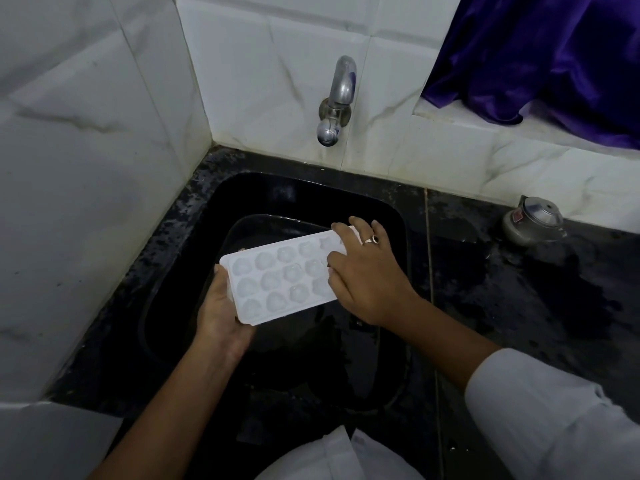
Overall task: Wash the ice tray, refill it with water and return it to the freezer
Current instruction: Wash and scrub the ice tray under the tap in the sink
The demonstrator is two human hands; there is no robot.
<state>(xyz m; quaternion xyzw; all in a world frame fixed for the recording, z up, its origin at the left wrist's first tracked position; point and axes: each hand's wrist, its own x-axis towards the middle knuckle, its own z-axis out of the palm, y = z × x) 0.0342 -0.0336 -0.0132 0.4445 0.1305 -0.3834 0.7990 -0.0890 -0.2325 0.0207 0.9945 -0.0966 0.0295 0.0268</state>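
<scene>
**A:** Head view first. Where is the ice tray [284, 278] sitting?

**B:** It is not sitting at all. You are holding it in the air over the black sink [391, 216], at the centre of the frame. It is slanting, with its right end running toward the upper right. Its round hollows are facing up at you and looking glossy; I cannot tell what is lying in them.

**A:** And what is my left hand [221, 313] doing?

**B:** Your left hand is gripping the tray's lower-left end. The thumb is lying along the top edge and the fingers are wrapping underneath, out of sight.

**A:** And the right hand [363, 275]?

**B:** Your right hand is lying over the tray's right end, back of the hand up. The fingers [346, 227] are spreading fairly straight across the top and reaching the far edge. The thumb is pressing on the hollows. I cannot tell whether the tips are hooking over that edge. A ring [371, 240] is showing on one finger.

**A:** What is lying under the tray?

**B:** A dark oval tub [242, 226] is sitting inside the sink, just behind and below the tray.

**A:** And around it?

**B:** A metal tap [334, 102] is sticking out of the white tiled wall at upper centre. A purple cloth [540, 53] is hanging at the upper right. A small metal pot [535, 220] is standing on the dark surface [519, 289] at the right. Your white sleeve [540, 410] is filling the lower right corner.
</scene>
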